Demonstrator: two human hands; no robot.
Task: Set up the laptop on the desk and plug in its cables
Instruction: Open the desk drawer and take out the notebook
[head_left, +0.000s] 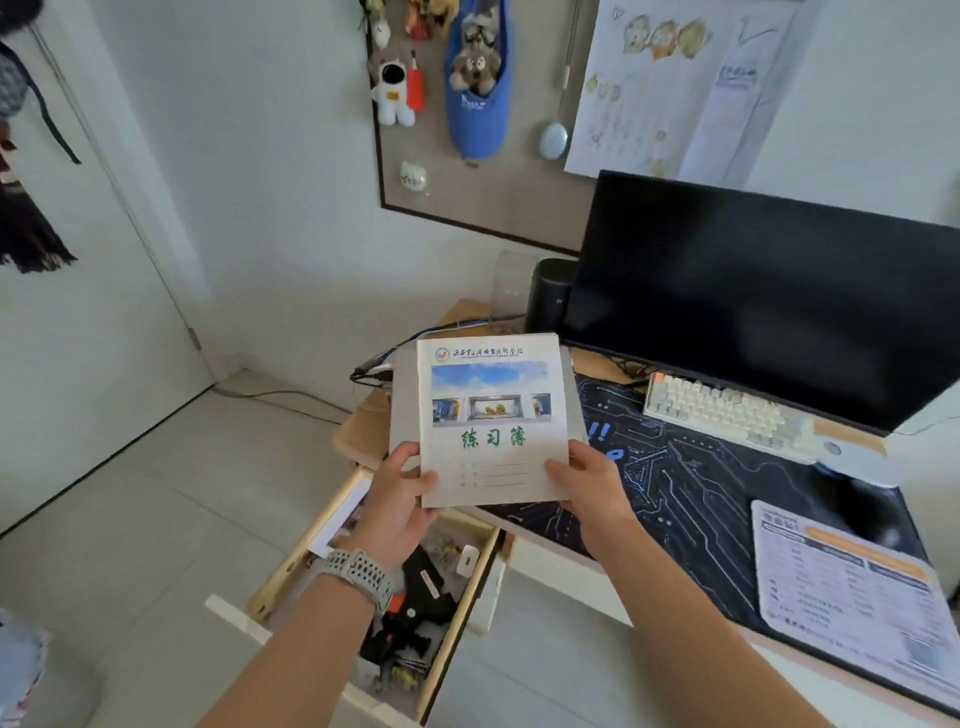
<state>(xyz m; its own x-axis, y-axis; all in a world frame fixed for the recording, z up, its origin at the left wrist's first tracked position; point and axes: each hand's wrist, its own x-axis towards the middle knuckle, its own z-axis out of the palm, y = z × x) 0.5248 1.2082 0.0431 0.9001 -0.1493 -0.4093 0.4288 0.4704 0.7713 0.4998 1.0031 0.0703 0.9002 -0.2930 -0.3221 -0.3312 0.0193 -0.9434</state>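
I've got a pale exercise book (488, 421) up in front of me, cover facing the camera, green characters across the middle and a photo strip above them, held over the near left corner of the worktop (363, 431). A grey slab, edges showing behind the book at 9 and 3 o'clock, may be the laptop; I cannot tell for sure. My left hand (400, 499) grips the book's lower left corner, thumb on the cover, fingers curled behind; a grey watch (358, 574) sits on that wrist. My right hand (587, 488) pinches the lower right corner the same way, thumb on top. At 10 o'clock from the book, dark cables (374, 371) trail off the worktop's edge. Straight below the hands, at 6 o'clock, an open drawer (462, 603) shows black and orange gear and a small white charger (467, 560). Out at 3 o'clock, a dark circuit-pattern mat (691, 493) covers the worktop, with a cream keyboard (727, 415) on it and a black monitor (769, 296), screen dark, standing behind. At 4 o'clock a printed sheet (852, 592) lies on the mat's near right end. At 12 o'clock a black cylinder (553, 293) stands beside the monitor, and above it a pinboard (519, 176) holds plush toys.
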